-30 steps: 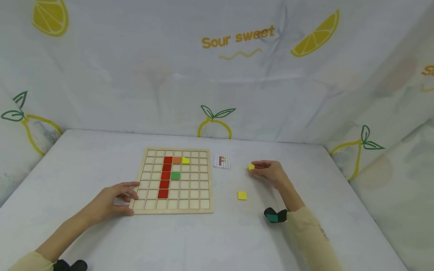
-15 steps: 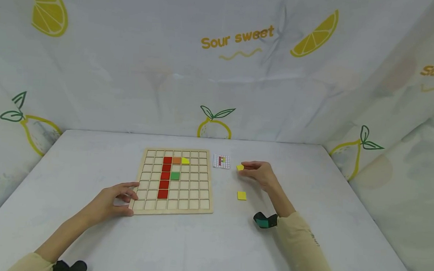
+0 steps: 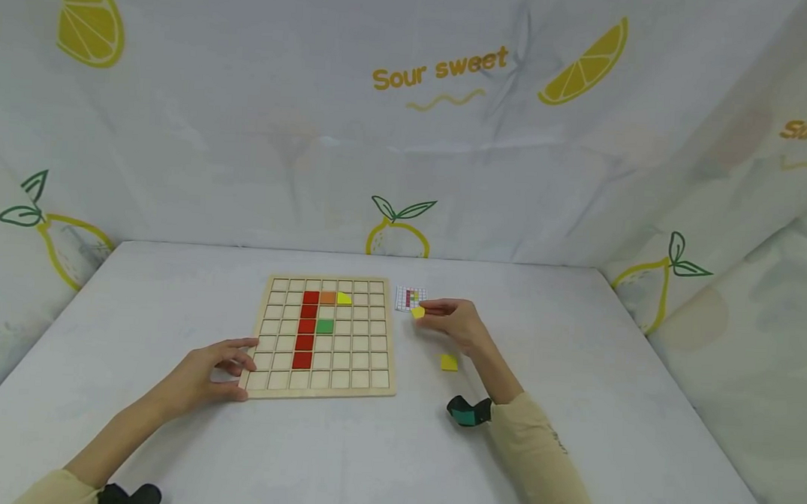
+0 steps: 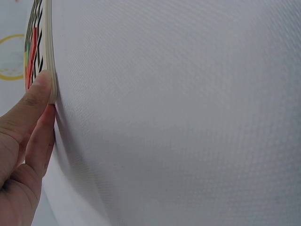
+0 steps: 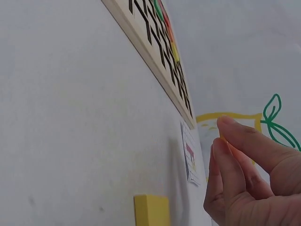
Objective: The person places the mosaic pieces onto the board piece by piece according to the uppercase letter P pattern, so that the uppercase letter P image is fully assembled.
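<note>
A square wooden grid board (image 3: 364,355) lies left of centre on the table. It carries a column of red tiles (image 3: 305,326), an orange tile (image 3: 328,298), a yellow piece (image 3: 343,299) with one corner cut off, and a green tile (image 3: 324,326). My left hand (image 3: 205,371) grips the board's near left corner, thumb at the front and fingers along the side; the left wrist view shows the thumb on its rim (image 4: 49,52). Between thumb and fingertips my right hand (image 3: 456,323) pinches a small yellow tile (image 3: 417,312), in front of a printed pattern card (image 3: 402,301).
Another yellow tile (image 3: 449,362) lies on the white table right of the board; it shows at the bottom of the right wrist view as a yellow block (image 5: 153,210). A white lemon-print cloth (image 3: 279,164) hangs behind the table.
My right hand has moved left with the yellow tile, from right of the pattern card to its near right corner. The left hand and board have stayed put.
</note>
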The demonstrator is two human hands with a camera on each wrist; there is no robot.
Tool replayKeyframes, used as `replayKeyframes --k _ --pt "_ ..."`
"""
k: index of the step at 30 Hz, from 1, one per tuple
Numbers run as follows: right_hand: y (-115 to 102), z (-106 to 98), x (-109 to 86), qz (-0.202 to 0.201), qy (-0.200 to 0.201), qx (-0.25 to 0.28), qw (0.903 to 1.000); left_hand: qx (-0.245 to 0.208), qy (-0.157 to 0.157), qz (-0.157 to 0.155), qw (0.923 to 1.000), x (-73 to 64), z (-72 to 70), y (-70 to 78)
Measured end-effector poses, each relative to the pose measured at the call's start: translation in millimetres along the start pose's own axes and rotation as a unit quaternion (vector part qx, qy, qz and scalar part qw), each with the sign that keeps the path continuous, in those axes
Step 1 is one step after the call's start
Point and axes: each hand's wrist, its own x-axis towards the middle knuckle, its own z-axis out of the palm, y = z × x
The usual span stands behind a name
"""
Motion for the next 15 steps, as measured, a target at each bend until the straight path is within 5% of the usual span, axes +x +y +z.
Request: replayKeyframes --k 15 --pt "-11.3 34.2 4.4 -0.017 -0.08 0.032 0.9961 -0.006 0.0 0.004 1.0 0.4 0.4 -3.1"
